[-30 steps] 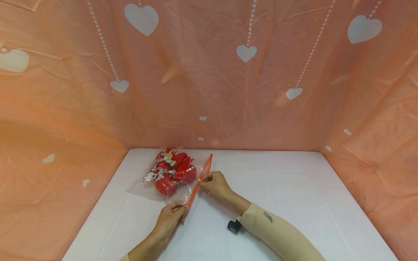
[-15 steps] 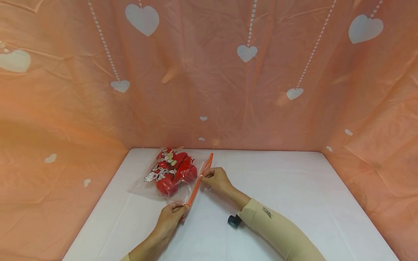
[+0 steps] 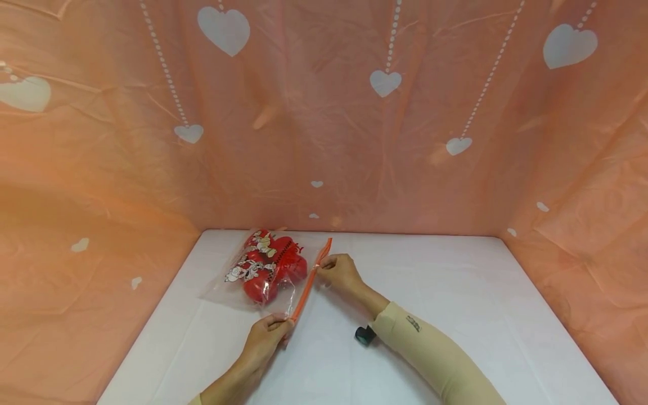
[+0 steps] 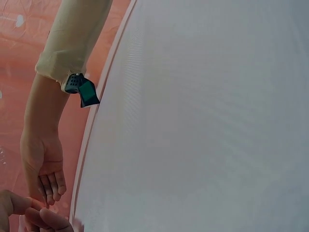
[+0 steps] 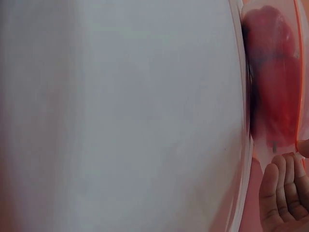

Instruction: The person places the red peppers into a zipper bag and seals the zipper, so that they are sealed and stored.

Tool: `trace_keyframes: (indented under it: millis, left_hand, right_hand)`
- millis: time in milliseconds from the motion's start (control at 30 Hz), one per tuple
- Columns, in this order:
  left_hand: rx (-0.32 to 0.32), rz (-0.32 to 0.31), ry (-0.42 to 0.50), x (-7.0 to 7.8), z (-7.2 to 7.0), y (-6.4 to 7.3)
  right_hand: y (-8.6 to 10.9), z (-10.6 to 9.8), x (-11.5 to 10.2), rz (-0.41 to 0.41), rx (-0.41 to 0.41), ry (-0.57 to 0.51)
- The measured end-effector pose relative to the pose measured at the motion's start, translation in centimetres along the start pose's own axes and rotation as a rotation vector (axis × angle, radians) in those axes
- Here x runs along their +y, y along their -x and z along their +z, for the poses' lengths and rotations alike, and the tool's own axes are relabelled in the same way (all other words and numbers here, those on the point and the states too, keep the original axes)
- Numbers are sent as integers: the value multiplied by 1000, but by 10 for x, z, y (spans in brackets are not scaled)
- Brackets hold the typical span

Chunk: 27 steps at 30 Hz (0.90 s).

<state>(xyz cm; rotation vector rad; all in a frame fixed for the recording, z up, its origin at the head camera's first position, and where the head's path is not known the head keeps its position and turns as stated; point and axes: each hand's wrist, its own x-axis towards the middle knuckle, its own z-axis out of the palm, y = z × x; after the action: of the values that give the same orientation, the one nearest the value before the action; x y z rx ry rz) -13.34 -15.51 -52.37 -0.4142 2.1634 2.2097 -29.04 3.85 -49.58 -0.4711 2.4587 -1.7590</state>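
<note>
A clear zip bag (image 3: 289,298) with cartoon prints lies toward the back left of the table in the head view. Inside it are several glossy red rounded things (image 3: 259,288), also visible through the plastic in the right wrist view. An orange zip strip (image 3: 305,295) runs along the bag's right edge. My left hand (image 3: 265,337) pinches the near end of this strip between thumb and fingers. Farther up, my right hand (image 3: 343,275) pinches the small whitish slider (image 3: 316,266) on the strip. Below the slider the strip looks like a single line.
A white-covered table (image 3: 430,281) lies under both hands. Orange curtains (image 3: 329,152) with white hearts stand at its back and sides. A small dark device (image 3: 364,336) is fixed at the right wrist, by the beige sleeve (image 3: 430,349).
My right hand has slid away along the orange strip toward its far end. The gap in the strip there has narrowed. My left hand keeps its grip in nearly the same spot.
</note>
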Motion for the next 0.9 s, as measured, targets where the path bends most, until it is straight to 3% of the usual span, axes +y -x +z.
trace_keyframes:
  millis: [900]
  left_hand:
    - [-17, 7, 27, 2, -2, 3]
  right_hand:
    - [-31, -17, 1, -7, 80, 66]
